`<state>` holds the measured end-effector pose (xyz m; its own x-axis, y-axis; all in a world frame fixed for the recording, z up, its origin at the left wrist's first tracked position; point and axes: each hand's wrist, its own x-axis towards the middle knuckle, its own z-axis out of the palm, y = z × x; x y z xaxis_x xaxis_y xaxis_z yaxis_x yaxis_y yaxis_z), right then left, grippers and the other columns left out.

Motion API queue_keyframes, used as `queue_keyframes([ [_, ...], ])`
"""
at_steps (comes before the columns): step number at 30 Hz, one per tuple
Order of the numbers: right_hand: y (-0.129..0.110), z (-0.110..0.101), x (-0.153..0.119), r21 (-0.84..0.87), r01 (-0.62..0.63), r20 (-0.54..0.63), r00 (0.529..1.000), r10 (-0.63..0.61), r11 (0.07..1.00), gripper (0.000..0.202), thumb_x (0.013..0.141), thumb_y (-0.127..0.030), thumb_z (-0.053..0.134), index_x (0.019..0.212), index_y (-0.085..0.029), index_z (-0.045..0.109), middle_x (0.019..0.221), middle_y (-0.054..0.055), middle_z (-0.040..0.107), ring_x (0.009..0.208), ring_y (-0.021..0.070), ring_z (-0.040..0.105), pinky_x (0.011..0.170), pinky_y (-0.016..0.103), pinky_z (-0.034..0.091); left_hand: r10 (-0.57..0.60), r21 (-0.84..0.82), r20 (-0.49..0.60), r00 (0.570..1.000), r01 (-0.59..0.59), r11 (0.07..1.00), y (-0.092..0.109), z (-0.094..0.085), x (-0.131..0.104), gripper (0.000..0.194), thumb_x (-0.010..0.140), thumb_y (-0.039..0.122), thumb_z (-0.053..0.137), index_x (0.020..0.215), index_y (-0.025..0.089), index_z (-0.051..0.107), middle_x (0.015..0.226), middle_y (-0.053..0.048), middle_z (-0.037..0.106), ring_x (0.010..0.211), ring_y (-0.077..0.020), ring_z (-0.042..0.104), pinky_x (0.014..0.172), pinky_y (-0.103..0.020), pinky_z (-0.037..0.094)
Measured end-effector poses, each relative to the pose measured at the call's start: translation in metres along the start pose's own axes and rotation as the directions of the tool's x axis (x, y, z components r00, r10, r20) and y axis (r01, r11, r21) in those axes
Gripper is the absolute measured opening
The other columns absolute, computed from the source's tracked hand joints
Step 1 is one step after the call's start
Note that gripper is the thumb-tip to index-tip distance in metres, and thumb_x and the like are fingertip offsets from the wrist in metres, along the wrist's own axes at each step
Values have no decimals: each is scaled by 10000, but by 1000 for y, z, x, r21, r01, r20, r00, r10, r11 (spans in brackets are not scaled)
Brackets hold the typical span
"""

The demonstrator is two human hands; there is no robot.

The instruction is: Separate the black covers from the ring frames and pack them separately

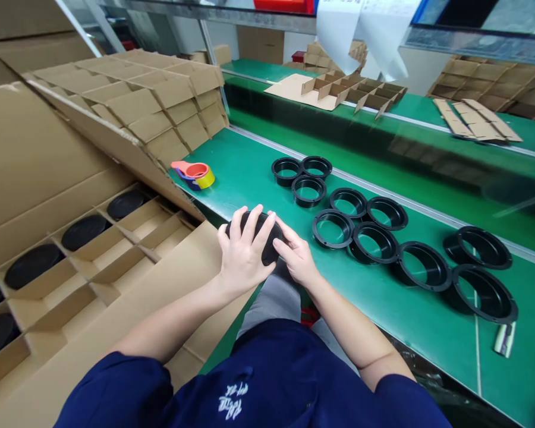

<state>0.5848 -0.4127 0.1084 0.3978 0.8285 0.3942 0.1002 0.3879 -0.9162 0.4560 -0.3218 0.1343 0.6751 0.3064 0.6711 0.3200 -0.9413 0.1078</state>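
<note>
A round black part [267,252] is held between both hands above the near edge of the green table. My left hand [247,246] lies over its face with the fingers spread across it and bent round it. My right hand [296,252] grips its right edge, thumb on the near side. Most of the part is hidden behind the fingers. To the right, several black flanged rings [374,242] rest on the table with their openings up. On my left, a divided cardboard box [98,255] holds several round black pieces [33,266] in its far compartments.
A tape dispenser [195,175] with yellow tape sits near the box. Stacked cardboard dividers [129,98] stand at the back left. More dividers [356,89] and cardboard strips [477,120] lie on the ledge behind. Papers [363,35] hang from the overhead shelf. A small whitish tube [504,340] lies far right.
</note>
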Motion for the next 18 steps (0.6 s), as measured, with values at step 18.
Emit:
queue_keyframes([
  [18,-98,-170,-1,53,204,-459,875,-158,978,348,948,-519,609,1021,-241,804,1152,51,765,1157,252,674,1120,436,475,-42,-910,317,947,316,269,118,77,137,587,735,394,856,1270,231,677,1260,-99,706,1179,-301,664,1080,-478,512],
])
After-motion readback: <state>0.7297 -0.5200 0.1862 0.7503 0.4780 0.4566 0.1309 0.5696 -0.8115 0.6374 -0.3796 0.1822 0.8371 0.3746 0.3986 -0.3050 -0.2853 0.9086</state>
